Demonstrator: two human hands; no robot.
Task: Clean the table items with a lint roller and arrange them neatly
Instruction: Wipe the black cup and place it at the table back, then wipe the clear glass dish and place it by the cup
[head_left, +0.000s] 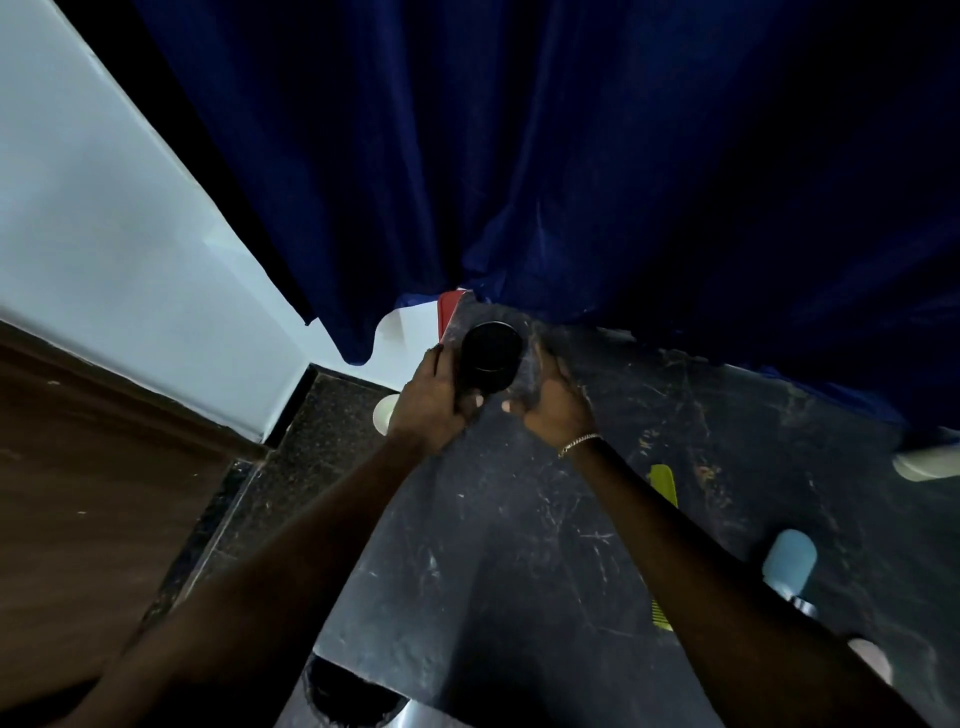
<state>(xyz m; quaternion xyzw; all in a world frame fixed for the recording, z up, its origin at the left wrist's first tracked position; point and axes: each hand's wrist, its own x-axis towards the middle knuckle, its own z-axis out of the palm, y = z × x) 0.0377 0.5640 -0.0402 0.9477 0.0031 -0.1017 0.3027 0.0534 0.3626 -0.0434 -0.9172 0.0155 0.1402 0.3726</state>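
I am gripping a black jar (490, 356) at the table's (519, 545) far corner, my left hand (434, 400) wrapped around its side with fingers clamped on it. My right hand (556, 402) is resting just beside it, fingers loosely apart, a bracelet (577, 444) on the wrist. A yellow comb (664, 483) and a blue bottle (789, 561) are lying to the right, under a blue curtain (519, 156).

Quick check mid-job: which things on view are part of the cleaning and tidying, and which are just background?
Job items: black jar gripped by the left hand, right hand beside it; yellow-green comb; light blue bottle; dark table.

Background: blue curtain; white wall; brown floor. No lint roller is clearly visible.
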